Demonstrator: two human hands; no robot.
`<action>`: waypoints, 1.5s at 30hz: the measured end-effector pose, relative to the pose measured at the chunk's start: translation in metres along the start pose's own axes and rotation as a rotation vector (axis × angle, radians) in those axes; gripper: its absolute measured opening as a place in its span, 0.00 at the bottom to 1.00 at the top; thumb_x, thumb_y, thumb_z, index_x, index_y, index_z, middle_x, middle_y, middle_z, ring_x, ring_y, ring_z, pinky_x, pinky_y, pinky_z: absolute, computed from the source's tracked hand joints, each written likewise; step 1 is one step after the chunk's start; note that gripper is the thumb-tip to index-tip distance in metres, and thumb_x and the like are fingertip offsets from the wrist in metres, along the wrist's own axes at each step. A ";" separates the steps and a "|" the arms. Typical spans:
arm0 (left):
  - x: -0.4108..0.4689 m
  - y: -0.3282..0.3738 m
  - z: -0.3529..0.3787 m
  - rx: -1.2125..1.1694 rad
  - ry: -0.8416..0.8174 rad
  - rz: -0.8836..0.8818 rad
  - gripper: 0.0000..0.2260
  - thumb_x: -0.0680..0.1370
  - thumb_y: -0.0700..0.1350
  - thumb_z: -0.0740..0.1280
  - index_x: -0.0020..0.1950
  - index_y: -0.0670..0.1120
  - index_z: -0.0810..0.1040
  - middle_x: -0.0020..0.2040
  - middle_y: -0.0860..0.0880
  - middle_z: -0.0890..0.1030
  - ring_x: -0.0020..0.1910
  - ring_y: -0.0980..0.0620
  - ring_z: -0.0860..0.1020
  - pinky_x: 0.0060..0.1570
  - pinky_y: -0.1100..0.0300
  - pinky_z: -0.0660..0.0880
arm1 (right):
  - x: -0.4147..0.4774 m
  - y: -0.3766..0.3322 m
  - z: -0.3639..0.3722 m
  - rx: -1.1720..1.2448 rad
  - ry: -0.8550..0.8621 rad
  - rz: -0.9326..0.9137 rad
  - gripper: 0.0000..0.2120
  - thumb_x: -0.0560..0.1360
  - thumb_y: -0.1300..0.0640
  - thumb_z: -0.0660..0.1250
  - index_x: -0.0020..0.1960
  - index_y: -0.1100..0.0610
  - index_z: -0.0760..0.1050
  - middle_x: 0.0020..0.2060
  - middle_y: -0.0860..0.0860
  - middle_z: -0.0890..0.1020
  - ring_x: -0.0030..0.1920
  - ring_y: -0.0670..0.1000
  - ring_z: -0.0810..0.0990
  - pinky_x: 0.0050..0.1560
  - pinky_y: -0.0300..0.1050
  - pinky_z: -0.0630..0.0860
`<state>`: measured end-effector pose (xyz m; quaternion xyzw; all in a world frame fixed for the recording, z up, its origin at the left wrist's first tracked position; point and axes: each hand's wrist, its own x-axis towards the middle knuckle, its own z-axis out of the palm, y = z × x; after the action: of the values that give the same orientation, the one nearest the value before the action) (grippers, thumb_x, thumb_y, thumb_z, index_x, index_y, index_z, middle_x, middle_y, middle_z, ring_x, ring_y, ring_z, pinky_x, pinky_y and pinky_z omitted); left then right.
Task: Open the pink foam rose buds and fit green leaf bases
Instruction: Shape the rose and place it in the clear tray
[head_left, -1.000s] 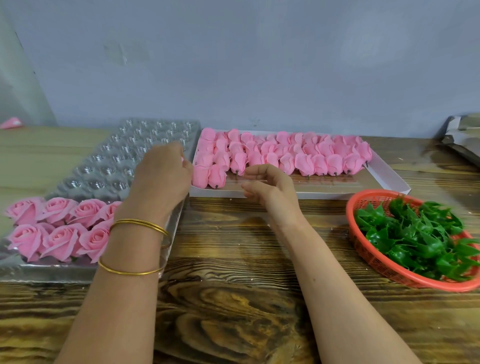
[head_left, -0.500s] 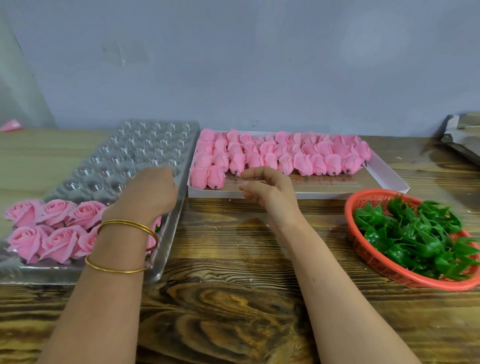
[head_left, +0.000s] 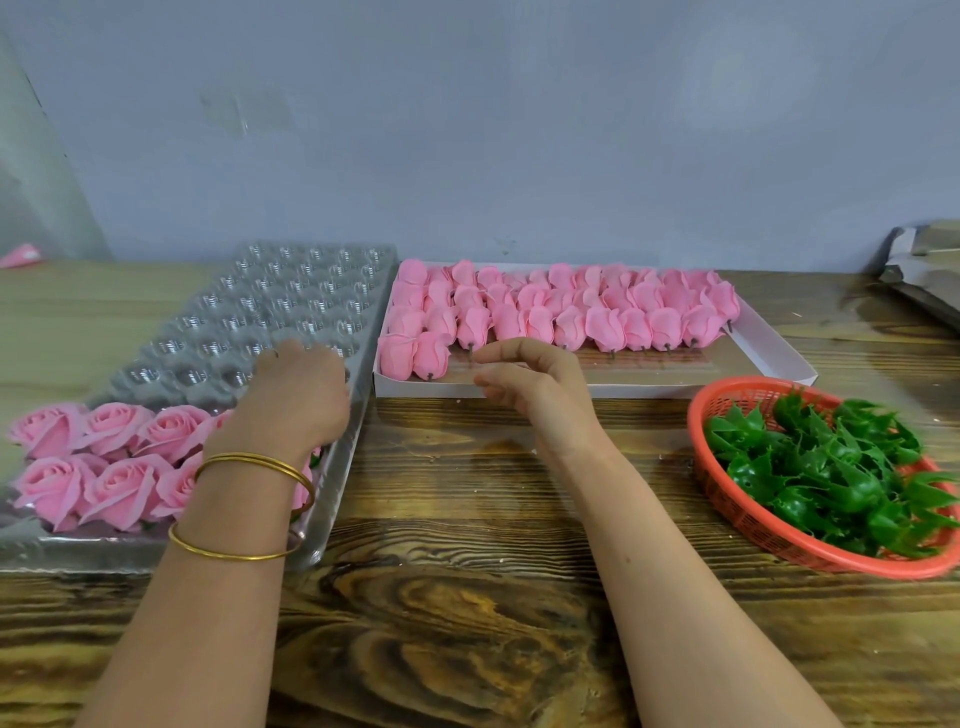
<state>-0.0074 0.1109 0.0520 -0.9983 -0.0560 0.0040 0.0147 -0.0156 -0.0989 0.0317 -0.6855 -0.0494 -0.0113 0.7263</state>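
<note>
Lower left, the left hand (head_left: 296, 400) is reaching into the tray (head_left: 291, 291) beside finished roses (head_left: 119, 457); I cannot tell its grip. At centre, the right hand (head_left: 530, 387) is hovering loosely curled and empty, near the buds (head_left: 561, 312). Probably a rose is being seated; the next move is calling for a bud, then a leaf (head_left: 831, 467) from the basket (head_left: 698, 441) at right.

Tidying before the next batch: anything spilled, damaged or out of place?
Only a stray pink piece lies alone by the wall at far left, away from the white box and clear tray. Nothing looks spilled or damaged.
</note>
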 end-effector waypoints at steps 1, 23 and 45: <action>0.000 0.000 0.000 -0.003 -0.014 -0.012 0.07 0.80 0.41 0.61 0.54 0.40 0.75 0.59 0.35 0.72 0.62 0.36 0.70 0.59 0.49 0.68 | 0.000 0.000 0.000 0.001 -0.001 0.001 0.06 0.71 0.67 0.71 0.43 0.58 0.82 0.35 0.52 0.81 0.39 0.48 0.78 0.47 0.42 0.76; -0.007 0.007 -0.003 -0.002 -0.137 -0.122 0.22 0.82 0.58 0.57 0.69 0.45 0.71 0.71 0.34 0.60 0.71 0.36 0.58 0.67 0.45 0.62 | -0.001 -0.003 -0.002 0.004 -0.006 0.019 0.06 0.72 0.67 0.70 0.43 0.58 0.83 0.35 0.49 0.83 0.40 0.47 0.80 0.46 0.40 0.77; -0.008 0.007 -0.005 0.174 -0.266 -0.140 0.37 0.78 0.69 0.49 0.78 0.44 0.59 0.77 0.37 0.57 0.75 0.36 0.55 0.71 0.40 0.57 | -0.002 -0.002 -0.002 0.001 -0.025 0.014 0.08 0.73 0.68 0.67 0.43 0.58 0.82 0.38 0.52 0.83 0.42 0.48 0.80 0.45 0.38 0.76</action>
<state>-0.0149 0.1029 0.0566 -0.9776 -0.1262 0.1399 0.0937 -0.0177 -0.1007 0.0340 -0.6854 -0.0537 0.0027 0.7261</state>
